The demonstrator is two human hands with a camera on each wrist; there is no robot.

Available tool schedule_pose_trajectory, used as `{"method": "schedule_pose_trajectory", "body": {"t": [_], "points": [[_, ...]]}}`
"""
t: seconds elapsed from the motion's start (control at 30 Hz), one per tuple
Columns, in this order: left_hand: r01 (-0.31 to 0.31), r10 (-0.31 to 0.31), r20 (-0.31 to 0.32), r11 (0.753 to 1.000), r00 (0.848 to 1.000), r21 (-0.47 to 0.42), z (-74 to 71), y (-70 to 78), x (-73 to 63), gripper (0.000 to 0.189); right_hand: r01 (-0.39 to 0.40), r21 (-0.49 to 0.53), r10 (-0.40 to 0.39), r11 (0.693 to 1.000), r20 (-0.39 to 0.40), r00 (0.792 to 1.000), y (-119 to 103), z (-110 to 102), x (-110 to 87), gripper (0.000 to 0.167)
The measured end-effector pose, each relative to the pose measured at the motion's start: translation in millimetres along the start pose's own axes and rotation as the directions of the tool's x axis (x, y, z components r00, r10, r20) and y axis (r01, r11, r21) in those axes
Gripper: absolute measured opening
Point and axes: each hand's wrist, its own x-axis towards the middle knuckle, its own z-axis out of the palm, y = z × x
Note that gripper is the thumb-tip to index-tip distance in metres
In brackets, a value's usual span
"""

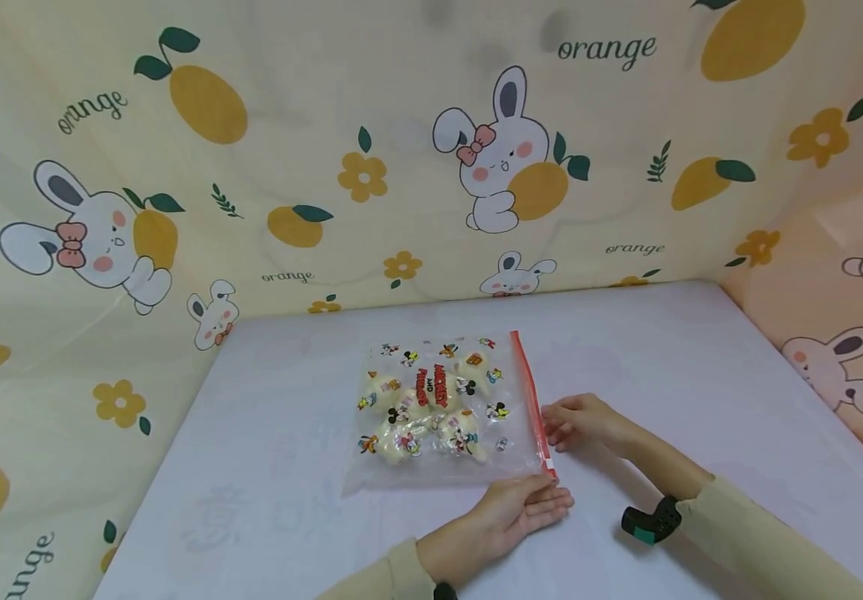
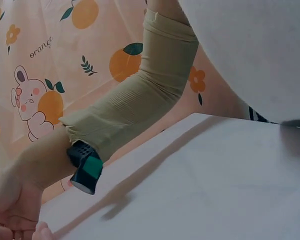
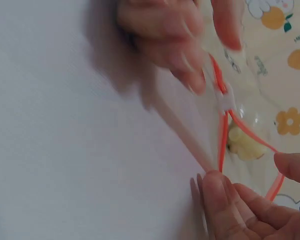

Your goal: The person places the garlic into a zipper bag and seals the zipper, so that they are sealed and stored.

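A clear zip bag [image 1: 431, 408] with cartoon prints and red lettering lies flat on the white table. Inside are several pale, rounded pieces [image 1: 460, 433] whose kind is unclear. A red zip strip [image 1: 529, 392] runs down the bag's right edge, and a white slider [image 3: 226, 100] sits on it. Two red strips part below the slider in the right wrist view. My left hand [image 1: 510, 517] pinches the bag's near right corner, thumb on top. Beside the strip, my right hand [image 1: 592, 425] has loosely bent fingers [image 3: 165, 40], thumb apart, with nothing visible between them.
The white table [image 1: 274, 417] reaches back to a cloth backdrop [image 1: 371, 83] printed with rabbits and oranges. A side cloth [image 1: 851, 275] hangs along the right edge. On my right wrist sits a black camera [image 1: 651, 521].
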Motion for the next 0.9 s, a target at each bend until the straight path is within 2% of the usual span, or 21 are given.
{"method": "schedule_pose_trajectory", "body": {"t": [0.13, 0.37, 0.57, 0.9], "points": [[-0.006, 0.005, -0.014, 1.000, 1.000, -0.028, 1.6, -0.5, 1.6, 0.027, -0.011, 0.000, 0.011, 1.000, 0.040, 0.999, 0, 6, -10.2, 0.038], [-0.018, 0.016, -0.036, 0.999, 0.999, -0.047, 3.8, -0.9, 3.3, 0.021, -0.045, -0.014, 0.046, 0.999, 0.064, 0.997, 3, 16, -22.1, 0.032], [-0.017, 0.014, -0.052, 0.998, 0.999, -0.064, 5.4, -1.6, 4.2, 0.022, -0.033, -0.058, 0.037, 0.998, 0.067, 0.997, 7, 19, -29.8, 0.036], [-0.017, 0.011, -0.085, 0.998, 0.996, -0.064, 8.7, -1.7, 4.3, 0.026, -0.016, -0.035, 0.020, 0.999, 0.140, 0.990, 11, 21, -37.4, 0.038]]}}
